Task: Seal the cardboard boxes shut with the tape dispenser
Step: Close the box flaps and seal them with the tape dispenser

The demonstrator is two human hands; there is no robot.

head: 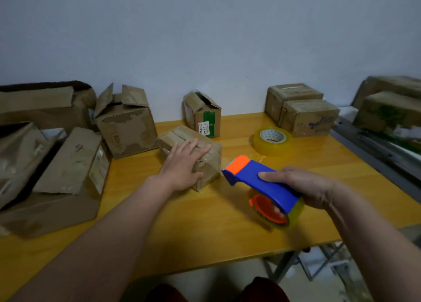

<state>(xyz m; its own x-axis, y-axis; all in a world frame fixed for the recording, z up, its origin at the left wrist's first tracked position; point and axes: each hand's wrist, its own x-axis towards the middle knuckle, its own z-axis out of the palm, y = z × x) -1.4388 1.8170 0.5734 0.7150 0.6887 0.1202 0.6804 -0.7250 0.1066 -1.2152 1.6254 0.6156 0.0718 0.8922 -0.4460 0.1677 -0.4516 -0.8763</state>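
- The yellow table [227, 238] has bare wood between the near edge and the boxes.
- A small cardboard box [206, 162] lies mid-table; the left hand [182, 167] rests flat on it, fingers straight and spread.
- The right hand [305, 187] grips the blue tape dispenser [262, 183], just right of the box.
- A spare tape roll [273, 141] sits behind.

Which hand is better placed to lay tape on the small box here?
Right. The right hand already grips the tape dispenser just beside the small box, while the left hand rests flat on it, steadying it.
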